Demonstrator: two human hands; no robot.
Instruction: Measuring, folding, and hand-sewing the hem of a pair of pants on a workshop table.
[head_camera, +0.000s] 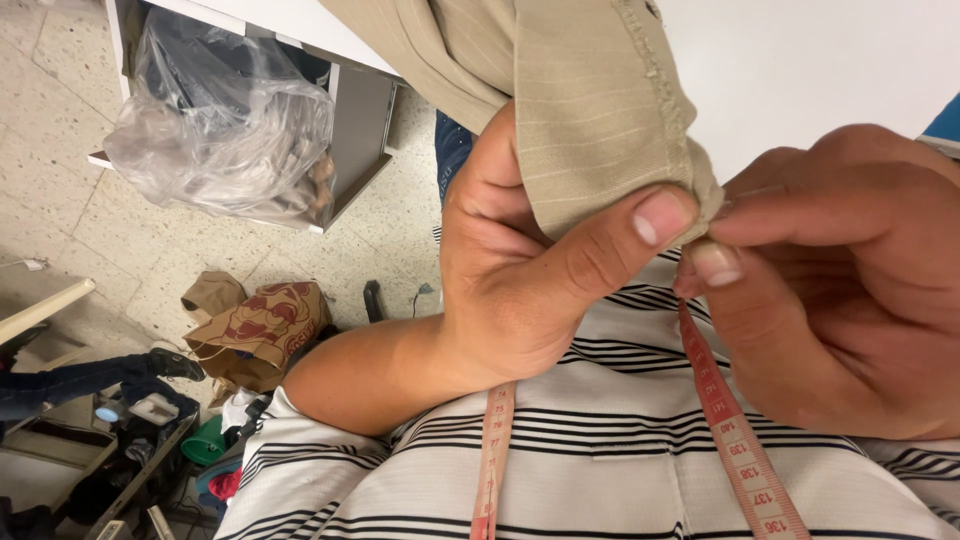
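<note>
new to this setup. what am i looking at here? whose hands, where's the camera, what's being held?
There is no machine here: a person works with two bare hands, and the single camera sits on their head, looking down past their chest.

The left hand grips a piece of beige pinstriped fabric, with its thumb pressed on the corner. The right hand pinches that same corner with its fingers.

A pink measuring tape hangs around the neck, both ends lying down the striped shirt.

The floor lies below, with a clear plastic bag on a low white shelf, a brown paper bag and assorted clutter at lower left.
</note>
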